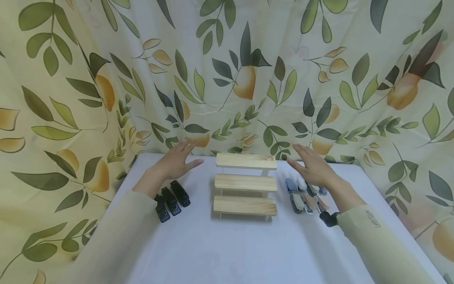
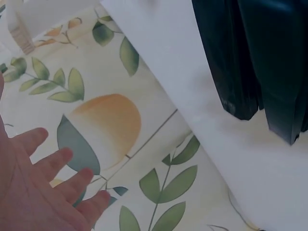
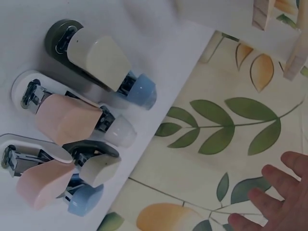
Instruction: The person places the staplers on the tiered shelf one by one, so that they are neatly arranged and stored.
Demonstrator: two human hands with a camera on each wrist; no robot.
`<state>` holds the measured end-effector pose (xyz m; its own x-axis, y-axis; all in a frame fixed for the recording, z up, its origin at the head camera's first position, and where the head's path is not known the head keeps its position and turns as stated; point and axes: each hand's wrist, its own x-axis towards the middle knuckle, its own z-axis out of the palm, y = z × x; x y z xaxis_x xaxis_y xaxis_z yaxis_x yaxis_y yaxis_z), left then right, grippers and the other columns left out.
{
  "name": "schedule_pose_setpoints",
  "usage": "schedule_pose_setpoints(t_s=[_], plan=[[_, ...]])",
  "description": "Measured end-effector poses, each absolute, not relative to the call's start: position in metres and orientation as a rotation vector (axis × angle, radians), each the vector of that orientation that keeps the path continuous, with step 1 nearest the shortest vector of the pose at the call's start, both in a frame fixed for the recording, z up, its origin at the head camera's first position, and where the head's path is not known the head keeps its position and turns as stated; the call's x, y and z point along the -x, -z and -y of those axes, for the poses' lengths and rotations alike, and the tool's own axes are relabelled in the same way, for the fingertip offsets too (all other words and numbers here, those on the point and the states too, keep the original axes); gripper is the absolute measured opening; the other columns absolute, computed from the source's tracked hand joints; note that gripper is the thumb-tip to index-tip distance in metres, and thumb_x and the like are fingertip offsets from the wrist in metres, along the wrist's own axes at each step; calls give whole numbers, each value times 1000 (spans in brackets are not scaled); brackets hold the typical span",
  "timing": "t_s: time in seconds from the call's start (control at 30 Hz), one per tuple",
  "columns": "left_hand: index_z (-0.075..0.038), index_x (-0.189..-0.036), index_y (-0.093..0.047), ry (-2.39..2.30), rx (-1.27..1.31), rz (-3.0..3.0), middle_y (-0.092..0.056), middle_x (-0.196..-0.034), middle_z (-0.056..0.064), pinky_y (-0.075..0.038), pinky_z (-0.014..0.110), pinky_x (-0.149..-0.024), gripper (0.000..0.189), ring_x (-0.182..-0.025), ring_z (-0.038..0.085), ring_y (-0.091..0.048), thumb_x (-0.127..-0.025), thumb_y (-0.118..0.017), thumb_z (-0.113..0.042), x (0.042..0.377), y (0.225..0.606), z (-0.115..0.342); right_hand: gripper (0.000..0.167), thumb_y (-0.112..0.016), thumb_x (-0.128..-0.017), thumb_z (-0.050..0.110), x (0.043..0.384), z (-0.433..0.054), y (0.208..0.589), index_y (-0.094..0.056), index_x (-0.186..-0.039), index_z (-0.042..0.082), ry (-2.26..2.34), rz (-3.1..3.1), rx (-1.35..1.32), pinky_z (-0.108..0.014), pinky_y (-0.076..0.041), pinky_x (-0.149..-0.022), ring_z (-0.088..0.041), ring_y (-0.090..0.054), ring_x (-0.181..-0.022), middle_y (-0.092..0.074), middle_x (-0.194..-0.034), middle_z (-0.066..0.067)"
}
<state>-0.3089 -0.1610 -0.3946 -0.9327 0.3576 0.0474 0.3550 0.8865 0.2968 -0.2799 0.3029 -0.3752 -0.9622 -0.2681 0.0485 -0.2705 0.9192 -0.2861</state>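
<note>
My left hand is held in the air with fingers straight, beyond three black staplers that lie side by side on the table. In the left wrist view, that hand has spread fingers and holds nothing; parts of the dark staplers show at the upper right. My right hand hovers with extended fingers over the far side of several small staplers. In the right wrist view, they have pink, cream and blue parts; the right hand is apart from them.
Between the hands stands a three-step wooden rack with bare pale shelves. It rests on a white table. A leaf-and-fruit patterned curtain hangs behind and along both sides. By the right cuff is a small black object.
</note>
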Motion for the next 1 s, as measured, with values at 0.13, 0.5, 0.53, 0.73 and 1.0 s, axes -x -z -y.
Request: schedule_pose_setpoints(t_s=[0.13, 0.5, 0.53, 0.73, 1.0], plan=[[-24, -167, -16, -575, -569, -3011, -14, -174, 16, -23, 68, -124, 87, -160, 44, -13, -100, -45, -72, 305, 398, 161, 78, -42, -109, 53, 276, -306, 373, -19, -164, 2, -486, 3070, -434, -74, -14, -122, -55, -16, -154, -20, -168, -30], [-18, -165, -24, -787, -560, -2929, -22, -172, 14, -23, 62, -127, 87, -159, 38, -20, -100, -46, -70, 286, 408, 149, 84, -50, -106, 54, 271, -315, 380, -21, -163, 0, -531, 3114, -413, -73, -20, -121, -55, -21, -152, -23, -166, -31], [-17, -165, -25, -806, -560, -2922, -24, -172, 14, -24, 62, -127, 87, -159, 38, -21, -100, -47, -70, 284, 410, 148, 85, -51, -106, 55, 271, -316, 381, -21, -163, 0, -533, 3122, -409, -73, -21, -121, -56, -22, -152, -24, -166, -31], [-15, -163, -29, -916, -578, -2887, -29, -170, 13, -25, 59, -127, 85, -158, 36, -24, -100, -53, -66, 277, 423, 138, 86, -54, -104, 55, 265, -322, 385, -22, -163, 0, -560, 3132, -404, -72, -24, -120, -55, -24, -151, -25, -166, -31], [-25, -163, -30, -1124, -474, -2762, -31, -169, 9, -32, 63, -122, 79, -155, 37, -32, -99, -64, -55, 263, 439, 123, 86, -55, -104, 55, 260, -328, 389, -23, -162, -1, -585, 3134, -377, -74, -24, -119, -56, -24, -150, -25, -165, -32]])
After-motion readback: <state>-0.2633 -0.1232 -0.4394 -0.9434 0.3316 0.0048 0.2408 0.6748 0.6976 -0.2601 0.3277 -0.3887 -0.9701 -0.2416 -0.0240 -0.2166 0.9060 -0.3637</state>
